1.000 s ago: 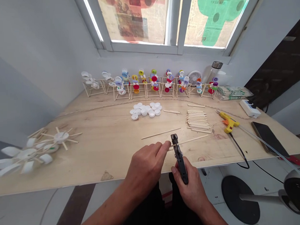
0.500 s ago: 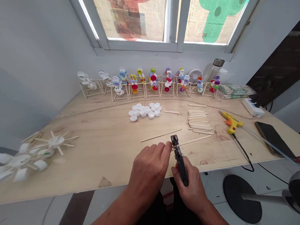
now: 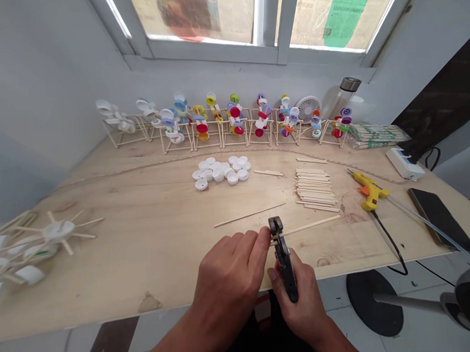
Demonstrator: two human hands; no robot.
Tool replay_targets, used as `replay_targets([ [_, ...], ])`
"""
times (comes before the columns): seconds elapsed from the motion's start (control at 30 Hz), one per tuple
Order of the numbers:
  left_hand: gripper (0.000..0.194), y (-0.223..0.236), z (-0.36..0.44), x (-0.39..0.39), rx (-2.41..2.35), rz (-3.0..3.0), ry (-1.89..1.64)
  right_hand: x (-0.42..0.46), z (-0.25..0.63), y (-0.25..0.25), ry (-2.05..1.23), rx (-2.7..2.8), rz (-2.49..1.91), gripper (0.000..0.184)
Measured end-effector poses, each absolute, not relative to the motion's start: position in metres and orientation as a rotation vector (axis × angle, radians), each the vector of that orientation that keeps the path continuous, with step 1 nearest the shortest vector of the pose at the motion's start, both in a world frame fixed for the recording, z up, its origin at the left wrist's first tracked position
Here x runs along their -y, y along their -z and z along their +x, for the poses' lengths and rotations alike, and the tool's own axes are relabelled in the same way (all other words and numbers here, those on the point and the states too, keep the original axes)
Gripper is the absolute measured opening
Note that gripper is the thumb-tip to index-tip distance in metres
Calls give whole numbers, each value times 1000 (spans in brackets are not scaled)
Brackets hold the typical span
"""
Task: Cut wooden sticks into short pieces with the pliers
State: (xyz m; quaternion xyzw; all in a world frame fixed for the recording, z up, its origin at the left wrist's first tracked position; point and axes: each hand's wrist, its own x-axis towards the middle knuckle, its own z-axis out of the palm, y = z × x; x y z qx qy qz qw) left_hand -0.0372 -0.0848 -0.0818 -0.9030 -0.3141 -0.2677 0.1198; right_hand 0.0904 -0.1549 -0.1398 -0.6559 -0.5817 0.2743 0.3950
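My right hand (image 3: 302, 297) is wrapped around a dark hand cutter (image 3: 284, 264), a plier-like tool whose jaws point away from me. A thin wooden stick (image 3: 313, 224) passes through those jaws and extends to the right over the table. On the left of the jaws, my left hand (image 3: 233, 267) is closed on the stick's other end, most of it hidden by the fingers. Another loose stick (image 3: 249, 215) lies just beyond my left hand. A stack of short cut sticks (image 3: 315, 187) rests to the right, past the cutter.
White bottle caps (image 3: 218, 171) lie mid-table. Wheels on stick frames (image 3: 221, 127) line the back wall. A yellow glue gun (image 3: 371, 188), a phone (image 3: 439, 219) and a power strip (image 3: 405, 163) are on the right. Spoked cap wheels (image 3: 58, 232) lie on the left.
The view has shifted slightly, so the table's contents sit a little differently in the picture. Both hands keep the same grip, with the stick still between the cutter's jaws.
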Motion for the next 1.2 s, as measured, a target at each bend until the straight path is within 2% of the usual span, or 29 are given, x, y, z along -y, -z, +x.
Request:
replay_targets([
  [0.33,19,86,-32,79,915,-2605,801,151,91,139,-710,1424,-1666,14],
  [0.63,25,81,-35,92,1038,-2607,670,156,89,138,-674,1416,-1656,18],
  [0.93,36,79,-42,108,1028,-2620,831,169,86,133,-681,1402,-1618,11],
  [1.2,25,78,-41,114,1031,-2574,744,175,84,131,-766,1382,-1574,9],
])
